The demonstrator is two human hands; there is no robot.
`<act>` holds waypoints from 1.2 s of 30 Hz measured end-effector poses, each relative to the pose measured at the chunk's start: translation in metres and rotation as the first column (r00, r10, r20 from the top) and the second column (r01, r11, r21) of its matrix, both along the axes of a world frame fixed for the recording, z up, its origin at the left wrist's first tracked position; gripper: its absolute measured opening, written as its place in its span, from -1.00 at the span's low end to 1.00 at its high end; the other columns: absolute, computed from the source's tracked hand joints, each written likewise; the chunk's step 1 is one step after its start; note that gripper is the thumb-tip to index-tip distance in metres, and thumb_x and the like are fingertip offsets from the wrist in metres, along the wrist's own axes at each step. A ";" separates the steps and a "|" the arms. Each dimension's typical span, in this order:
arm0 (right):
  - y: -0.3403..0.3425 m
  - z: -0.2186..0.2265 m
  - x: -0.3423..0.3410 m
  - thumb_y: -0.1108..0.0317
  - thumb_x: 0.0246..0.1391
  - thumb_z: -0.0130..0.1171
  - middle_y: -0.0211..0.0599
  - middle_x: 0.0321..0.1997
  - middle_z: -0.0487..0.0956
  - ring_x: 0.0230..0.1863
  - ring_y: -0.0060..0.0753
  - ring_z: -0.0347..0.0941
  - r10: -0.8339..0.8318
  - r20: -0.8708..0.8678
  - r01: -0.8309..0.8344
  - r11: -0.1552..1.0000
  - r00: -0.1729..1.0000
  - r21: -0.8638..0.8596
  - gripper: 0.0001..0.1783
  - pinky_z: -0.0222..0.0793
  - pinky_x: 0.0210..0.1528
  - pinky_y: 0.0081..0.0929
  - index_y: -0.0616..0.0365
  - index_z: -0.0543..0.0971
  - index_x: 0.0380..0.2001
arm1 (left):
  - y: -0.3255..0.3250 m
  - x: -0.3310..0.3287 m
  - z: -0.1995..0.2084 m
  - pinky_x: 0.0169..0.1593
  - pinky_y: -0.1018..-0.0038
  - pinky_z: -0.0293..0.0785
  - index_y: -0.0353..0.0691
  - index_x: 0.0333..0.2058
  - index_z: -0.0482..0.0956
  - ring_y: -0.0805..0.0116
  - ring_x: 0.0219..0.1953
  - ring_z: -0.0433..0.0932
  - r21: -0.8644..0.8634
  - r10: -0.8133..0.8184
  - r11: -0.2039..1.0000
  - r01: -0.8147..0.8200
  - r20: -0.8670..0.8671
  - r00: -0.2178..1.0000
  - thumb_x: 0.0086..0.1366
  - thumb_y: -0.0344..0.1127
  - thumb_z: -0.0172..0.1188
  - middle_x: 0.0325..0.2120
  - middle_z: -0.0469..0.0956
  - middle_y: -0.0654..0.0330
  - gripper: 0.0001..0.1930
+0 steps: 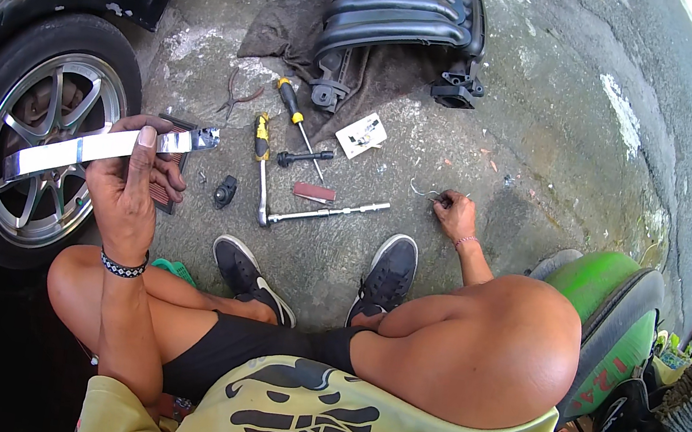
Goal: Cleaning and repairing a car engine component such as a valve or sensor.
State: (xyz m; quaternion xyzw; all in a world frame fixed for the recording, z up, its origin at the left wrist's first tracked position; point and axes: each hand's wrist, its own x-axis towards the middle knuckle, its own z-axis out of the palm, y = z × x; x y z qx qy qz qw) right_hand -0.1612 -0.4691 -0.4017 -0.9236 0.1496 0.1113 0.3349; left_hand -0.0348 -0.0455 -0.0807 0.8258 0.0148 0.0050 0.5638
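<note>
My left hand [122, 187] is raised beside the car wheel, with thumb and fingers closed on a long, shiny silver strip [92, 146]. The strip's right end looks crinkled and darker. Low over the concrete at the right, my right hand [456, 217] has its fingers pinched together at a thin, pale, curved piece [423, 190]; what lies inside the pinch is hidden. Between my hands lie a ratchet [263, 159] with a yellow-and-black handle, a long extension bar [328, 213], a red-brown block [314, 192], a screwdriver [291, 102] and a dark metal bar tool [304, 158].
A black intake manifold [399, 9] rests on a dark cloth [281, 23] at the far side. Pliers [239, 94], a white card [361, 134] and a small black part [225, 192] lie on the ground. The car wheel [48, 145] stands left; a green-and-black object [615, 332] stands right.
</note>
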 end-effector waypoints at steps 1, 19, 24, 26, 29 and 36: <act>0.000 -0.001 0.001 0.33 -0.14 0.30 -0.02 -0.44 0.65 -0.41 -0.09 0.63 -0.036 -0.077 0.036 0.999 0.996 -0.005 -0.75 0.52 -0.25 -0.30 0.27 0.66 -0.39 | -0.001 0.000 -0.001 -0.63 0.68 0.40 -0.38 -0.17 0.49 0.55 -0.64 0.51 -0.024 -0.002 1.000 0.001 -0.015 1.000 0.46 -0.21 0.01 -0.42 0.58 0.14 -0.71; 0.005 0.000 -0.010 0.45 -0.03 0.24 0.00 -0.34 0.56 -0.26 0.12 0.51 0.139 0.251 -0.049 0.941 0.958 -0.335 -0.90 0.45 -0.20 -0.08 0.21 0.57 -0.40 | -0.004 -0.001 -0.003 -0.62 0.73 0.36 -0.35 -0.18 0.52 0.60 -0.67 0.48 -0.008 0.018 1.000 -0.019 -0.035 0.999 0.47 -0.21 0.00 -0.60 0.54 0.20 -0.72; 0.000 -0.009 -0.037 0.43 -0.02 0.24 -0.01 -0.34 0.57 -0.26 0.12 0.52 0.150 0.299 -0.053 0.949 0.943 -0.311 -0.90 0.45 -0.20 -0.09 0.21 0.57 -0.40 | -0.003 -0.001 -0.004 -0.62 0.73 0.36 -0.35 -0.18 0.52 0.60 -0.67 0.48 0.034 0.007 0.999 -0.007 -0.011 1.000 0.47 -0.21 0.00 -0.62 0.53 0.21 -0.72; 0.000 -0.012 -0.044 0.43 -0.02 0.24 -0.01 -0.35 0.57 -0.27 0.11 0.52 0.149 0.265 -0.072 0.958 0.953 -0.278 -0.90 0.46 -0.20 -0.09 0.21 0.57 -0.40 | 0.000 -0.001 -0.005 -0.62 0.72 0.36 -0.35 -0.17 0.52 0.60 -0.67 0.48 0.036 0.017 0.999 -0.017 -0.018 1.000 0.47 -0.21 0.00 -0.62 0.52 0.21 -0.72; -0.002 -0.012 -0.047 0.42 -0.01 0.24 -0.02 -0.34 0.58 -0.28 0.11 0.53 0.090 0.209 -0.037 0.968 0.974 -0.246 -0.90 0.46 -0.21 -0.10 0.21 0.58 -0.40 | 0.001 -0.001 -0.007 -0.62 0.72 0.37 -0.35 -0.17 0.52 0.59 -0.67 0.48 0.037 0.021 0.999 -0.021 -0.008 1.000 0.47 -0.22 0.00 -0.63 0.52 0.21 -0.73; -0.013 -0.008 -0.040 0.41 -0.01 0.25 -0.01 -0.30 0.60 -0.28 0.12 0.55 0.046 0.140 -0.018 0.981 0.989 -0.196 -0.87 0.48 -0.21 -0.12 0.24 0.59 -0.39 | 0.002 0.001 -0.008 -0.61 0.70 0.39 -0.36 -0.18 0.52 0.57 -0.64 0.50 0.031 0.015 0.999 -0.015 -0.007 1.000 0.46 -0.23 0.02 -0.51 0.58 0.18 -0.73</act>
